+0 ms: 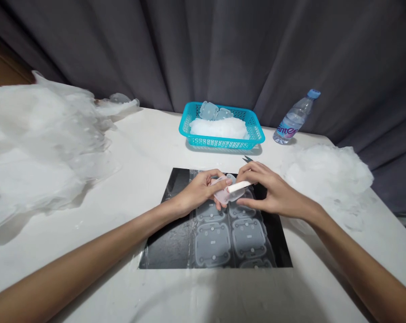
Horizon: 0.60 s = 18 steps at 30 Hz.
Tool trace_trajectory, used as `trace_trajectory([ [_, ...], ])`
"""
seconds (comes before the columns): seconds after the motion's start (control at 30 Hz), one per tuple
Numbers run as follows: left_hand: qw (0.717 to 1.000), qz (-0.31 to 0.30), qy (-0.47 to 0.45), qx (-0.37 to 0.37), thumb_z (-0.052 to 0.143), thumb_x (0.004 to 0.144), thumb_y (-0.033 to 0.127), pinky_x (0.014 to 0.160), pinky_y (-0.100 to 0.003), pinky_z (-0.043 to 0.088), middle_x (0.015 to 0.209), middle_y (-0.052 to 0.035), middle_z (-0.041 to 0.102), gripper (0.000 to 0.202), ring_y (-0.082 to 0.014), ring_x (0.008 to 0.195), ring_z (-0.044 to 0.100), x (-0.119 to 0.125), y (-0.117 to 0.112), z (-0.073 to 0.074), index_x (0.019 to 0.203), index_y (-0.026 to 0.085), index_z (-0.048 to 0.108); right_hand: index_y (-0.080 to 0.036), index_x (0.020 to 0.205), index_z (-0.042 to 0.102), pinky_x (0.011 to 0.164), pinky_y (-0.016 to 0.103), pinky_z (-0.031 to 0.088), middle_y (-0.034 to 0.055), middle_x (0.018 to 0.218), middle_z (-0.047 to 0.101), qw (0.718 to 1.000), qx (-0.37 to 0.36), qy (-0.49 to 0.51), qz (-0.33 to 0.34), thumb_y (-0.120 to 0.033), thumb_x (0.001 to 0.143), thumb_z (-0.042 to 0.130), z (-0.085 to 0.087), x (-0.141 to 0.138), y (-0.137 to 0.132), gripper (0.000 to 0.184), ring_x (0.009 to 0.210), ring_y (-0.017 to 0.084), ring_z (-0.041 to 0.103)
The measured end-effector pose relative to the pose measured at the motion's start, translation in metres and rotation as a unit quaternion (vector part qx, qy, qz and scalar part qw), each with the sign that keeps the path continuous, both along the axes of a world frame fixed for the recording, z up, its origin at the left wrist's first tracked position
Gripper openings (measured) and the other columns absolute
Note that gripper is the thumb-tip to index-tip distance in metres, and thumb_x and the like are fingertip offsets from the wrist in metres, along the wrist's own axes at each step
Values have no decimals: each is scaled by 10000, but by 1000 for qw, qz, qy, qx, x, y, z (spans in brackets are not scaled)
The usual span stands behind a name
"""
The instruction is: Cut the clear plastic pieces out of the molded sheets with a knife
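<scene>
My left hand (206,186) is closed on a small translucent plastic piece (220,195), thumb on top and fingers beneath. My right hand (265,186) curls around a white stick-like piece (239,186), its thumb lower and apart from the fingers. The near end of the white piece meets the plastic at my left thumb; its other end runs under my right fingers. Below both hands, a clear sheet of rounded moulded shapes (213,242) lies on a black mat (165,242). Dark pointed blades (246,159) show just beyond my right hand, the rest hidden.
A turquoise basket (223,143) at the back holds a white mass (219,128) and translucent pieces (209,110). To its right stands a water bottle (292,120). Crumpled clear plastic (44,148) covers the table's left; a smaller heap (327,172) lies right. A grey curtain (216,49) hangs behind.
</scene>
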<state>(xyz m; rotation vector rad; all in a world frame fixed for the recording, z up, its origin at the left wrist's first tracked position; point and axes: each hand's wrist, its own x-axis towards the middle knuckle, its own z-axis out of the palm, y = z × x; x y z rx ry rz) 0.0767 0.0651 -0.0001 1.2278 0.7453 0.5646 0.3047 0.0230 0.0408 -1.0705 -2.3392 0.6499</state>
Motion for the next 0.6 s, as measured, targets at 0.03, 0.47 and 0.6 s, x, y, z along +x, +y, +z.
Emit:
trace_trajectory([
  [0.03,1000,12,-2,-9,759,917,484,494,-217,535,628,-6,698,371,-134,509,670,0,-1,0,899,142,617,-247,1161,695,977,403,449,84,1206,647,1000,29,-12,3,-310,950,749,-2,-4,-3,227,1119,261,571],
  [0.47,989,3,-67,-130,595,1033,316,824,-353,646,997,-213,811,271,-274,923,811,1,2,5,1031,65,696,-227,1037,737,921,410,444,25,1087,796,994,79,62,-38,-118,957,695,-16,8,10,142,969,229,631],
  [0.6,990,-6,-68,-125,612,1031,316,712,-297,639,998,-212,813,270,-278,904,818,0,4,5,1023,64,708,-230,1021,749,937,420,451,30,1087,802,996,50,69,-38,-137,956,699,-16,9,11,124,992,238,649],
])
